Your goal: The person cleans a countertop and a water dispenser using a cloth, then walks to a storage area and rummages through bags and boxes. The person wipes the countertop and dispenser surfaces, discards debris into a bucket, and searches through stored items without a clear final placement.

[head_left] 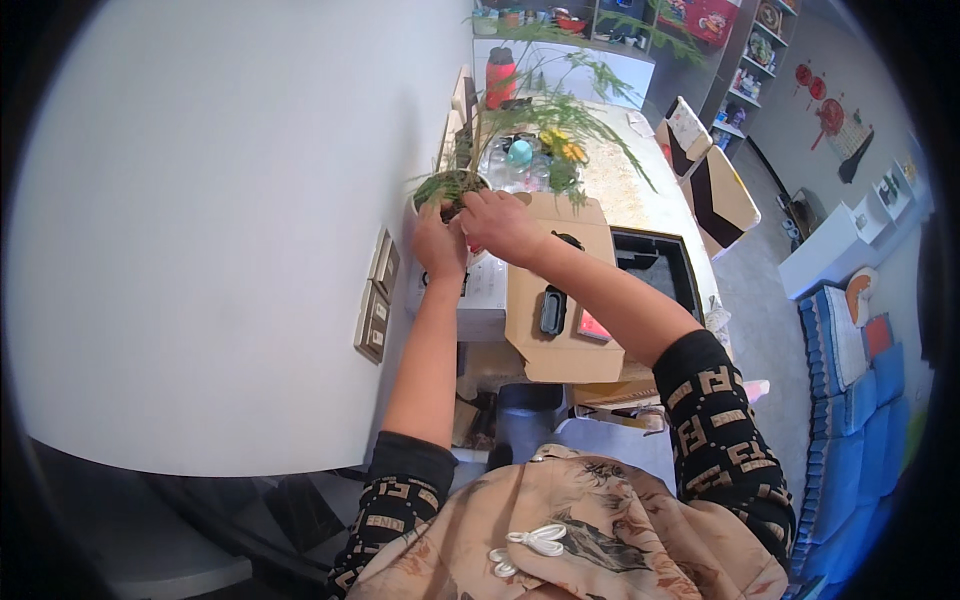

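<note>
A potted plant with feathery green fronds (590, 120) stands against the wall, in a round white pot (486, 181) with dark soil. Both my hands are at the pot's near rim. My left hand (438, 242) reaches over the rim with bent fingers, their tips among the low stems and soil. Beside it, almost touching, my right hand (502, 228) has its fingers pressed together, pointing at the pot. What either hand pinches is hidden. A small red-and-white patch shows just under the hands, too covered to name.
Below the pot is a white box (485, 312). An opened cardboard box (533, 335) bears a small black tray (552, 312). A black-edged frame (690, 275) lies right. Behind are a red bottle (500, 80) and yellow flowers (567, 147). Switches (374, 310) sit on the wall.
</note>
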Available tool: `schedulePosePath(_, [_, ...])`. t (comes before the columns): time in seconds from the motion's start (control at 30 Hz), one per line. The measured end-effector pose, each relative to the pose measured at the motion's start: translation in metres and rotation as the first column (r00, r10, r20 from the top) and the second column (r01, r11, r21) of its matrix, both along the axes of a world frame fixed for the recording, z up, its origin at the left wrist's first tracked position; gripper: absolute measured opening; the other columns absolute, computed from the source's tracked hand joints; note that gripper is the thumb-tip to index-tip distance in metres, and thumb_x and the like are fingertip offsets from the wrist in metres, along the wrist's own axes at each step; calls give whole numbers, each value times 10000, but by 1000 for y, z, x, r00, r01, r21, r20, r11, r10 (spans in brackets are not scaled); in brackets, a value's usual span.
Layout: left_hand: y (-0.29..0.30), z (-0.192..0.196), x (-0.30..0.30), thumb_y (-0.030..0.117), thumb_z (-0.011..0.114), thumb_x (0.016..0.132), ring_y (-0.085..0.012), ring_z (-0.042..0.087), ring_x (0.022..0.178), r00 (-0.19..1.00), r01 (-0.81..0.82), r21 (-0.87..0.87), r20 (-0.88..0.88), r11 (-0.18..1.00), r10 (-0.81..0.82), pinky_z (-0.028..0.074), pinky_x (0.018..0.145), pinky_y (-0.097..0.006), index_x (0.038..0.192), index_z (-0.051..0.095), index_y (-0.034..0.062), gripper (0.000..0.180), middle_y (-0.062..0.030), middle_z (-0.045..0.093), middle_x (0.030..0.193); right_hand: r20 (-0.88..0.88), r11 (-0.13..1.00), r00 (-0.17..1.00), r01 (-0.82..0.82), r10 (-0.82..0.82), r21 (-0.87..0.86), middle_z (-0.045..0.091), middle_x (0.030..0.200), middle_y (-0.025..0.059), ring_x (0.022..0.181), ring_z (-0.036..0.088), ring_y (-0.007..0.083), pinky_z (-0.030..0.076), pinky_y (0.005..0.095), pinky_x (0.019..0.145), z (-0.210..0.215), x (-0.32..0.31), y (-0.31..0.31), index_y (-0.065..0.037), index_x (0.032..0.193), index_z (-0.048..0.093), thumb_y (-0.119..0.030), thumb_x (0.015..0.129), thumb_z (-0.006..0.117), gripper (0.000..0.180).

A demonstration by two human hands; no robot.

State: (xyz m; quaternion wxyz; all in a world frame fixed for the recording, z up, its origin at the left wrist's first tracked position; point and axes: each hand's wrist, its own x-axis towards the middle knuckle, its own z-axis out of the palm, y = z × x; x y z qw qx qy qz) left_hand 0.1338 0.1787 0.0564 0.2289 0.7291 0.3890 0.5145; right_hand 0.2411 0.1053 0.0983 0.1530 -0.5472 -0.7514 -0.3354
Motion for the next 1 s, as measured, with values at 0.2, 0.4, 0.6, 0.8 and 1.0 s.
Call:
schedulePosePath(0.2, [-25, -14, -28, -19, 666, 806, -210, 631, 801, 943, 20, 59, 329, 998, -39, 531, 663, -330, 1098, 641, 35, 298, -78, 646, 1031, -20, 996, 999, -45, 43, -81, 517, 841, 63, 803, 569, 214, 503, 336, 647, -2, 6, -40, -75, 775, 563, -130, 740, 591, 71])
schedulePosePath(0.4, [-51, -42, -55, 78, 643, 903, -86, 564, 643, 878, 313, -449, 472, 837, -75, 499, 498, -243, 1043, 673, 29, 151, -24, 642, 961, -86, 972, 995, -74, 56, -223, 473, 813, 77, 764, 553, 236, 469, 346, 646, -10, -3, -78, -69, 783, 522, -114, 735, 590, 95])
schedulePosePath(0.6, [-84, -92, -74, 107, 625, 928, -82, 565, 667, 904, 377, -587, 402, 716, -146, 484, 543, -229, 1075, 669, 22, 175, -45, 665, 978, -143, 982, 989, -59, 33, -178, 480, 827, 69, 795, 546, 229, 471, 328, 666, -9, -9, -128, -57, 807, 567, -142, 717, 593, 127])
schedulePosePath(0.8, [-134, -156, -92, 97, 608, 936, -85, 601, 777, 856, 515, -688, 448, 511, -258, 491, 575, -228, 1076, 670, 21, 171, -52, 675, 1008, -281, 983, 950, 95, -137, -159, 508, 848, 75, 776, 541, 228, 473, 330, 664, -10, 5, -197, -45, 867, 594, -110, 715, 597, 165])
schedulePosePath(1.0, [-192, -202, -110, 96, 630, 915, -74, 578, 642, 845, 467, -789, 267, 399, -463, 474, 512, -224, 1043, 688, 21, 159, -39, 679, 926, -357, 938, 870, 342, -341, -63, 551, 835, 83, 732, 569, 242, 474, 343, 622, -1, 15, -300, -38, 875, 604, -60, 678, 606, 198])
